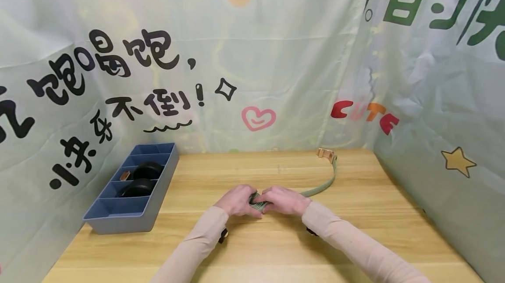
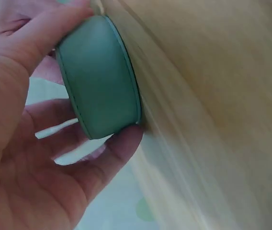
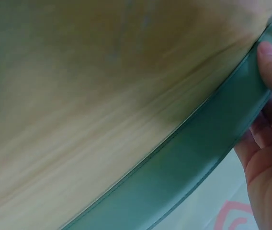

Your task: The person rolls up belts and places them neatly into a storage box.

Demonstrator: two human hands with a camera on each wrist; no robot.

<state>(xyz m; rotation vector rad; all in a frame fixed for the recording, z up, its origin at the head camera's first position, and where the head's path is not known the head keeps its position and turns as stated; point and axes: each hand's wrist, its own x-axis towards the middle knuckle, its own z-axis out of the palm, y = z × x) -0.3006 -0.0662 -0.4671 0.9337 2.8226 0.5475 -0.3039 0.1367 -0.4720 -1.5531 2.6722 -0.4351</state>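
A green belt stands on its edge on the table, its near part wound into a tight coil. My left hand grips the coil from the left, thumb on one side and fingers round the other. From the right, my right hand pinches the belt where the strap runs into the coil. In the right wrist view the unrolled strap, with stitched edges, stretches away from that hand. It curves to the back right and ends in a gold-coloured buckle.
A blue-grey divided tray stands at the left of the wooden table. Two coiled black belts lie in separate compartments, one showing a brownish metallic buckle. Printed cloth hangs behind and at both sides.
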